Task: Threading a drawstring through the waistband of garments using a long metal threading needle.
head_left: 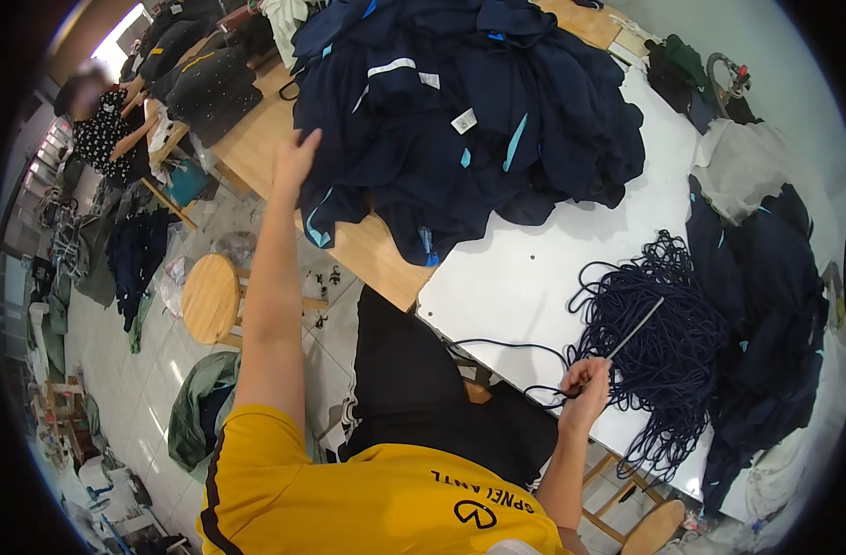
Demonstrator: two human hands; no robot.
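A large heap of navy garments (395,139) with light-blue strips and white labels covers the far middle of the table. At its left edge is my left hand (296,162), arm stretched out, thumb and finger apart beside the dark cloth. Whether it touches the fabric is hard to see. My right hand (585,384) is closed around a thin metal rod (637,327), which points up and right over a tangled pile of navy cord (668,342). A strand of cord runs leftward from the pile, past the table's near edge.
The table has a white top (506,277) and a wooden part (372,250). More navy garments (765,314) hang at the right. A round wooden stool (212,298) stands left, another stool (654,529) lower right. A person (104,125) works at the far left.
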